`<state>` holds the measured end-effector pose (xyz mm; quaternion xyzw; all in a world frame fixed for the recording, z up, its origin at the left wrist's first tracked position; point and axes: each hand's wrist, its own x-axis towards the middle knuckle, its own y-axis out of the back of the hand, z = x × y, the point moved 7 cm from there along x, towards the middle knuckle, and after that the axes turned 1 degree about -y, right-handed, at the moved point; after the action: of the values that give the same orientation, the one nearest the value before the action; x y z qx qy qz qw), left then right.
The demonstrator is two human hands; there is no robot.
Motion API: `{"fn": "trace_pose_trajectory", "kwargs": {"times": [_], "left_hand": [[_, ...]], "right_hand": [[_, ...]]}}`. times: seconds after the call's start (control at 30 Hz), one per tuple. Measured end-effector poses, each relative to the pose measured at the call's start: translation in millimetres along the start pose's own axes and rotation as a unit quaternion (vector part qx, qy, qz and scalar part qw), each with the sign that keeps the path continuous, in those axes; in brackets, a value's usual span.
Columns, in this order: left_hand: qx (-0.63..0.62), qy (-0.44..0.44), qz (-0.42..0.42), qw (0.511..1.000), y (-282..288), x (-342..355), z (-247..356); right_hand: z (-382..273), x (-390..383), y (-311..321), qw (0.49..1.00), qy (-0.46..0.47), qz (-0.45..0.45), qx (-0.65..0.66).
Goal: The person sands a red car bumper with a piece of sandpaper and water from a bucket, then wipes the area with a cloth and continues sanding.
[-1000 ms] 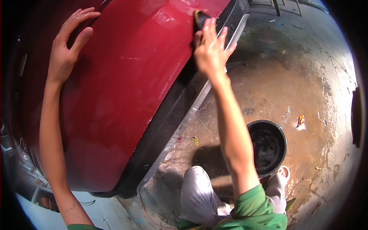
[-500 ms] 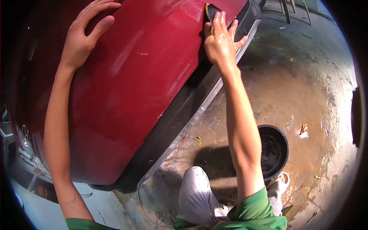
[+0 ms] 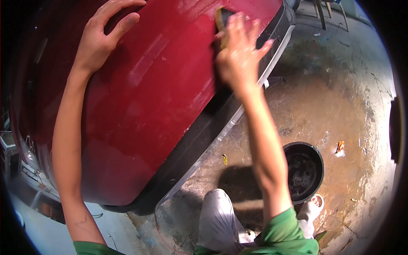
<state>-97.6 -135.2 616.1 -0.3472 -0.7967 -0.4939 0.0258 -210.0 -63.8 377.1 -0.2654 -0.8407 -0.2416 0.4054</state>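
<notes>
A glossy red vehicle panel [image 3: 140, 97] with pale scuffs and wet-looking patches fills the left and middle. My right hand [image 3: 238, 55], blurred by motion, presses a flat dark pad with a yellowish edge [image 3: 222, 21] against the panel near its right border. Its fingers lie over the pad, the thumb side against the pad's yellowish edge. My left hand [image 3: 106, 34] is at the upper left, over the panel, thumb apart from the fingers and nothing visible in it. The left fingertips reach the top of the picture; whether they touch the panel I cannot tell.
Black trim [image 3: 170, 170] with a light lower edge runs along the panel. A round black tub [image 3: 304, 170] with liquid in it stands on the stained, wet concrete floor [image 3: 297, 114], beside my foot. Chair legs [image 3: 319, 15] are at the far right. Dry leaves [image 3: 340, 147] lie about.
My right hand and the pad have slid slightly left and down across the panel. My left hand sits a little further right; the whole view has shifted slightly too.
</notes>
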Motion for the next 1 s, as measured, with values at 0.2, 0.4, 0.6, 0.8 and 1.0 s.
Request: {"fn": "trace_pose_trajectory", "kwargs": {"times": [0.2,0.4,0.6,0.8,1.0], "left_hand": [[0.025,-0.066,0.011,0.997,-7.7,-7.0,-32.6],[-0.011,-0.062,0.02,0.998,-10.7,7.7,-13.0],[0.004,-0.046,0.01,0.999,-10.1,-6.5,-31.7],[-0.004,-0.04,0.022,0.999,-7.7,-1.3,-19.1],[0.031,-0.04,-0.006,0.999,0.3,-12.2,-33.8]], "right_hand": [[-112.9,-69.4,39.6,0.964,0.013,-0.052,0.26],[37.7,33.9,-1.8,0.996,-0.061,0.034,0.049],[-124.2,-80.2,43.5,0.962,-0.006,-0.093,0.257],[-17.2,17.5,10.3,0.998,-0.008,0.007,0.063],[-105.5,-43.5,28.8,0.971,-0.023,-0.06,0.231]]}}
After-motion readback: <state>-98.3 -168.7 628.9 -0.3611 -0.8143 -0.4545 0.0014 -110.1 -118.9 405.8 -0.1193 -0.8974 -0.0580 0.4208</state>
